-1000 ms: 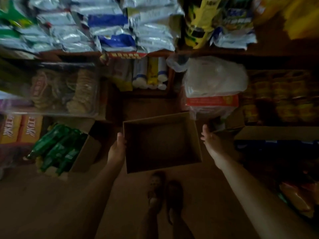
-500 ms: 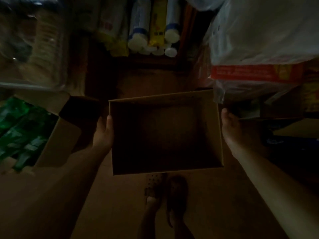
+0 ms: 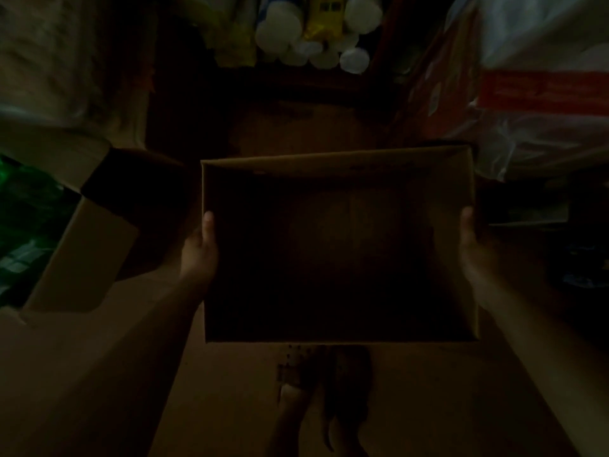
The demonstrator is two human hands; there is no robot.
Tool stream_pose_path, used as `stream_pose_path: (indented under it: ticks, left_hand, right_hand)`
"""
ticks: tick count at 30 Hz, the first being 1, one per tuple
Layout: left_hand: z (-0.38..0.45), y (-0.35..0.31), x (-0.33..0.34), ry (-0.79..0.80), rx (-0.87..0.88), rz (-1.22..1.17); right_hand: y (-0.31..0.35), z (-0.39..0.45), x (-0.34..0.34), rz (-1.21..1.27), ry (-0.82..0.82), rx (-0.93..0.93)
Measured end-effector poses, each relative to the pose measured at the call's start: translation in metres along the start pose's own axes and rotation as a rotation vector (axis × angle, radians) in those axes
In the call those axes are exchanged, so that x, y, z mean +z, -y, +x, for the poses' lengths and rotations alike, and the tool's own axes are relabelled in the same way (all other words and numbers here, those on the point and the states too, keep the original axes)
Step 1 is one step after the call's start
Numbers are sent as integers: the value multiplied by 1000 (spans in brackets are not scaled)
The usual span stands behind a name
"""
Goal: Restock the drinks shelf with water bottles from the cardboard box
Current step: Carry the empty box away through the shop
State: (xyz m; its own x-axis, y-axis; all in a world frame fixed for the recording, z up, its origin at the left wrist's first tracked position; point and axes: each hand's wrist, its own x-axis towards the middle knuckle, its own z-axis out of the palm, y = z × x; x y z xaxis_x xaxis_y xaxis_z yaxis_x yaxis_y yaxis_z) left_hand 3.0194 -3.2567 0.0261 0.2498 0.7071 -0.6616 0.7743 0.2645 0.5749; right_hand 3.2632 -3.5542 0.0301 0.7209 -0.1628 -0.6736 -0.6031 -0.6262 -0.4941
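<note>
left hand (image 3: 199,255) and right hand (image 3: 472,245) are gripping the cardboard box (image 3: 339,166) by its side walls at frame centre; box is looking empty. keep it level, set it aside.

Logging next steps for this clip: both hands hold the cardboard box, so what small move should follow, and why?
Probably set the cardboard box aside on the floor. The left hand and right hand grip its side walls, and its dim inside shows no bottles, so there seems nothing left to shelve.
</note>
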Motion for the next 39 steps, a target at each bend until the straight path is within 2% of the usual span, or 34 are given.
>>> stream_pose_path:
  ticks: [7,17,22,27,31,39]
  left_hand:
    - [-15,2,-7,6,13,18]
    - [-77,14,-53,-101,8,6]
    - [-122,-10,-110,-79,0,-41]
    - [-164,-50,-179,-110,11,-101]
    - [-202,-71,-239,-201,70,-59]
    - [-279,-89,-375,-562,82,-65]
  right_hand:
    - [13,-22,-8,-125,-7,34]
    - [42,-95,-39,-336,32,-72]
    - [88,-156,-56,-354,20,-195]
    - [154,-228,-68,-355,-1,-436]
    - [200,-284,-70,-386,3,-626]
    - [300,-410,-39,-503,117,-854]
